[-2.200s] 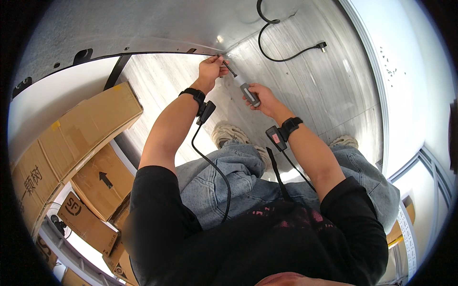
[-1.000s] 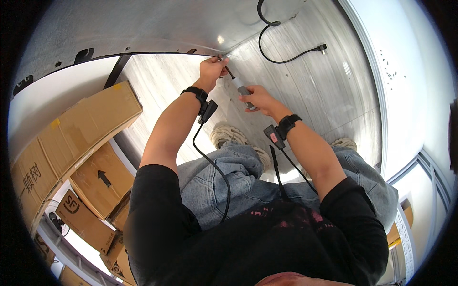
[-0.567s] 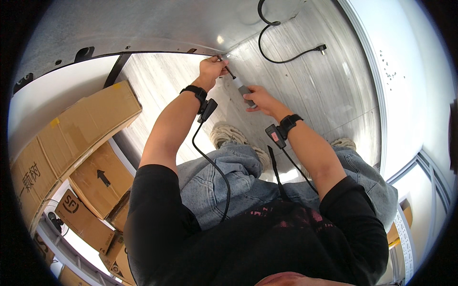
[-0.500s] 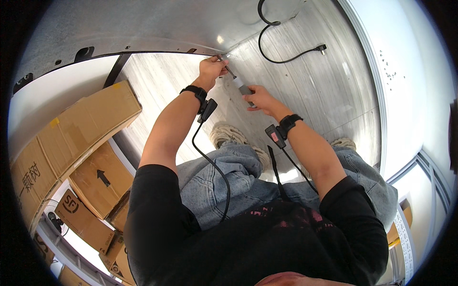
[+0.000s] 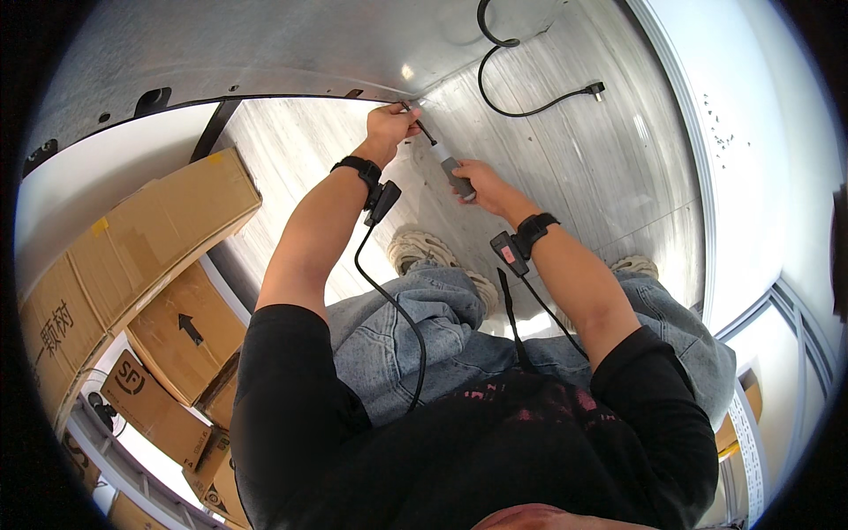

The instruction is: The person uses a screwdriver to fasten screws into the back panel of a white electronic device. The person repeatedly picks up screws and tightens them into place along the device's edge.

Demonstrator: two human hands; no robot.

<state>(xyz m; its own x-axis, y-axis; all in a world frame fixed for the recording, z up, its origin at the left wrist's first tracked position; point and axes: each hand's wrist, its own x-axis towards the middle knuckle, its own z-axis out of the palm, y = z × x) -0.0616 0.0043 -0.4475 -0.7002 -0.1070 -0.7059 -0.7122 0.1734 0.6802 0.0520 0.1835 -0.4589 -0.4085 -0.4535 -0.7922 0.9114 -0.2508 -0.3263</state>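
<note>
Fingers of the bare right hand (image 5: pixel 480 179) have shifted on their handle in the past half second, uncovering more of its grey butt, while the bare left hand (image 5: pixel 386 124) holds almost the same spot. Watching from a distance, I see both at twelve o'clock, meeting on a grey-handled screwdriver with a pale collar and a dark, slim shaft (image 5: pixel 444 156). Its tip aims toward eleven o'clock and its butt toward five, beside the lower edge of a silver-grey sheet-metal panel (image 5: pixel 291 53).

My right grip is clamped around the handle. Left fingers are curled at the shaft's far end, but I can't make out whether they pinch the shaft or a small part beneath them; the tip's contact is hidden too.

I judge the step in hand to be turning the tool at the panel's corner. As I read it, the next move calls for a steady left hand at the tip and a straight shaft while the right wrist twists.

At one o'clock, a black rubbery cable with a plug (image 5: pixel 528 112) curls across pale wood-grain flooring (image 5: pixel 609 168). Toward nine and ten, a long brown cardboard box (image 5: pixel 168 208) rests above other cartons.
</note>
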